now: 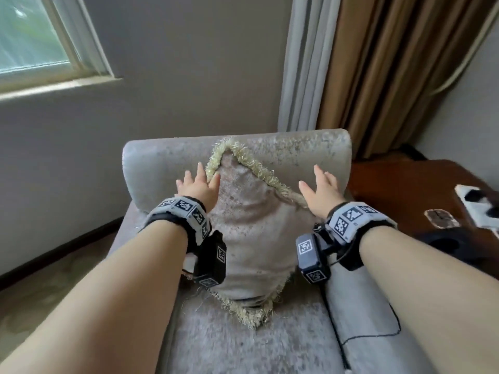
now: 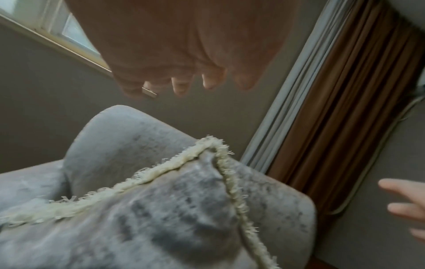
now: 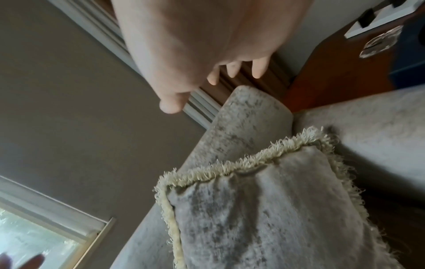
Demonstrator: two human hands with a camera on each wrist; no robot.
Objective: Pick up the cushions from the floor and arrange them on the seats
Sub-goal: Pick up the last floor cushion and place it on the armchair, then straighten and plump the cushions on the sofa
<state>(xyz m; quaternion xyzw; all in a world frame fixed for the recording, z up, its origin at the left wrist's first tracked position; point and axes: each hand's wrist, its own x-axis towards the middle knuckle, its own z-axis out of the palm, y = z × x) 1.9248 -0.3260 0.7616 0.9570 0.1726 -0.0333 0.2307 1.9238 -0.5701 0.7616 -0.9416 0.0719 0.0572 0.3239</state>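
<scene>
A grey velvet cushion with a cream fringe stands on one corner on the seat of a grey armchair and leans on its backrest. My left hand is spread by the cushion's upper left edge, thumb close to the fringe. My right hand is spread just right of the upper right edge. In the wrist views the left hand and the right hand hover with straight fingers above the cushion, holding nothing.
A brown wooden side table stands right of the chair and carries a white tray and a glass dish. Brown curtains hang behind. A window is at upper left, carpeted floor left of the chair.
</scene>
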